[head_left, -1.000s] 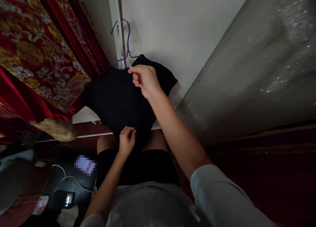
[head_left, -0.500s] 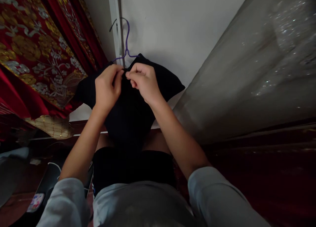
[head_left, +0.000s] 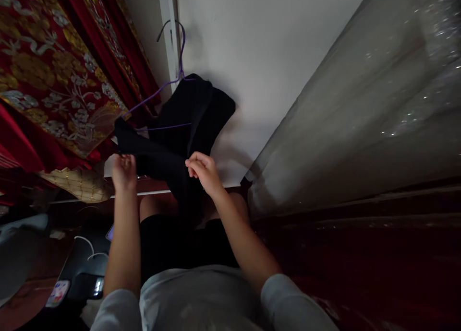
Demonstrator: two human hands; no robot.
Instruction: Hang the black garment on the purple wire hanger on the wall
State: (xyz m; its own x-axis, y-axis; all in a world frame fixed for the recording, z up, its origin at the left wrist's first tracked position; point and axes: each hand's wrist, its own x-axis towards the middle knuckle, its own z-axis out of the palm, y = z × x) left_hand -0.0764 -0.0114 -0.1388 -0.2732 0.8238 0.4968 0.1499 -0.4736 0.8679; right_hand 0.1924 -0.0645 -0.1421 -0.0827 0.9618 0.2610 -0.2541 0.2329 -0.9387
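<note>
A black garment (head_left: 180,124) hangs half off a purple wire hanger (head_left: 163,86) hooked on the white wall trim (head_left: 169,38). My left hand (head_left: 123,171) is closed on the garment's lower left edge. My right hand (head_left: 202,171) pinches the cloth lower down at the middle. Part of the hanger's left arm and bottom bar show bare, with the cloth pulled down below them.
Red and gold embroidered curtains (head_left: 54,67) hang at the left. A grey shiny sheet (head_left: 360,105) slopes along the right. A phone (head_left: 90,285) and a white cable (head_left: 86,247) lie on a dark surface at lower left. My legs in black shorts (head_left: 180,240) are below.
Both hands have dropped from the hanger's neck to the garment's lower edge. The cloth has slid down, baring the hanger's left arm and bar.
</note>
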